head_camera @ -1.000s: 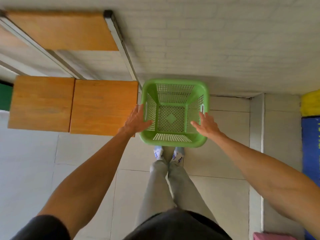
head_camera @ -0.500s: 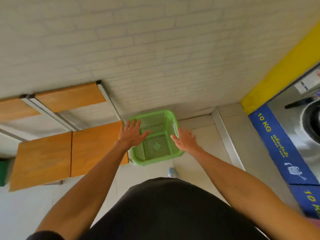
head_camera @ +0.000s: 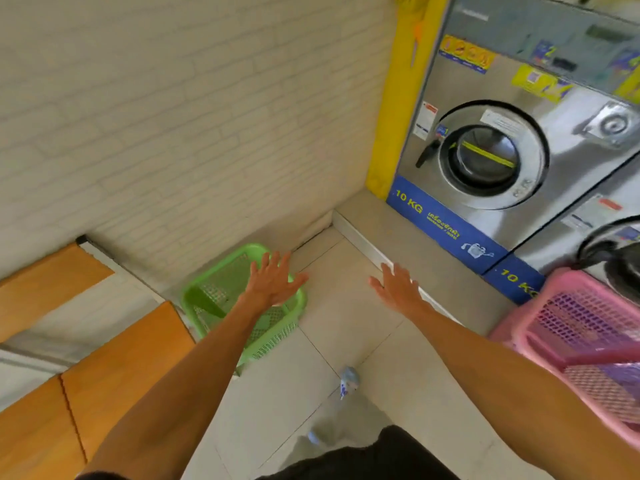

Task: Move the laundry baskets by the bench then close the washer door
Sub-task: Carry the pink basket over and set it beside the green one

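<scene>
In the floor corner by the bench (head_camera: 114, 355) I see the green basket (head_camera: 221, 299); both my hands, left hand (head_camera: 273, 284) and right hand (head_camera: 396, 289), hang empty with fingers spread, and the pink basket (head_camera: 585, 341) stands before the washers (head_camera: 491, 154).

**Tiled corner of a laundry room**

A pale brick-patterned wall (head_camera: 180, 126) is meeting a light tiled floor (head_camera: 332, 327). A yellow column (head_camera: 394, 109) is standing in the corner beside it, and a raised grey step (head_camera: 377, 223) is running along its foot. Soft, even light is falling throughout.
</scene>
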The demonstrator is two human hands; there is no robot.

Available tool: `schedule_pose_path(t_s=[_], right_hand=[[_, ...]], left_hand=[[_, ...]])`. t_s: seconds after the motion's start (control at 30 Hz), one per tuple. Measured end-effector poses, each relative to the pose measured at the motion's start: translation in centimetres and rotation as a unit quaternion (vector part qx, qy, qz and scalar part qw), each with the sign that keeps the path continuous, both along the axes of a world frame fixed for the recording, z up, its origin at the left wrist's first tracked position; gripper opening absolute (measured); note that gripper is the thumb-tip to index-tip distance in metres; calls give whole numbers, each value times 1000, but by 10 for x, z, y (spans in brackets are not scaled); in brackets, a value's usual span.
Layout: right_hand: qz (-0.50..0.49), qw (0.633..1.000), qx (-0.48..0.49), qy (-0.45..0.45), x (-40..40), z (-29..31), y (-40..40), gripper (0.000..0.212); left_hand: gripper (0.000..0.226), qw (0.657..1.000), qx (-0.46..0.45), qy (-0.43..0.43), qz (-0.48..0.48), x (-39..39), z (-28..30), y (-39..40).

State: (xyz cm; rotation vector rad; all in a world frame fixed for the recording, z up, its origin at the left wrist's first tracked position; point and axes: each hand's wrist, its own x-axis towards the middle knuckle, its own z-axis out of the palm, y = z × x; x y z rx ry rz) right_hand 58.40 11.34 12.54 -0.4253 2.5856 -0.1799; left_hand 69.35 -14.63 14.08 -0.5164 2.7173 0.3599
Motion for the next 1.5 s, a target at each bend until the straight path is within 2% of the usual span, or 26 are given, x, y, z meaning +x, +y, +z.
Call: schedule_pose_path(t_s=[0.3, 0.5, 0.63, 0.77, 1.1, 1.17, 1.3, 1.4, 1.5], right_hand=[[-181, 983, -33, 1, -36, 7, 186, 61], [-263, 964, -38, -7, -68, 2, 346, 54], [-339, 939, -52, 10, -79, -9, 459, 59], [-395, 918, -42, -12, -80, -28, 542, 61], [-522, 846, -113, -9, -105, -62, 627, 82], [-552, 824, -126, -4, -113, -70, 633, 82], [-579, 806, -120, 17, -127, -102, 654, 72], [-585, 806, -88, 4, -135, -141, 679, 65], [-596, 801, -55, -17, -142, -181, 701, 67]], left_hand=[[77, 990, -18, 27, -134, -104, 14, 162], [76, 983, 28, 23, -181, -185, -9, 303], [73, 969, 61, 48, -233, -229, -27, 413], [75, 961, 98, 24, -258, -259, -39, 502], [78, 947, 104, -42, -302, -333, -79, 604], [79, 945, 112, -55, -302, -345, -89, 613], [72, 942, 110, -54, -311, -369, -126, 628], [72, 946, 115, -59, -297, -385, -163, 640], [76, 952, 122, -67, -272, -393, -203, 648]])
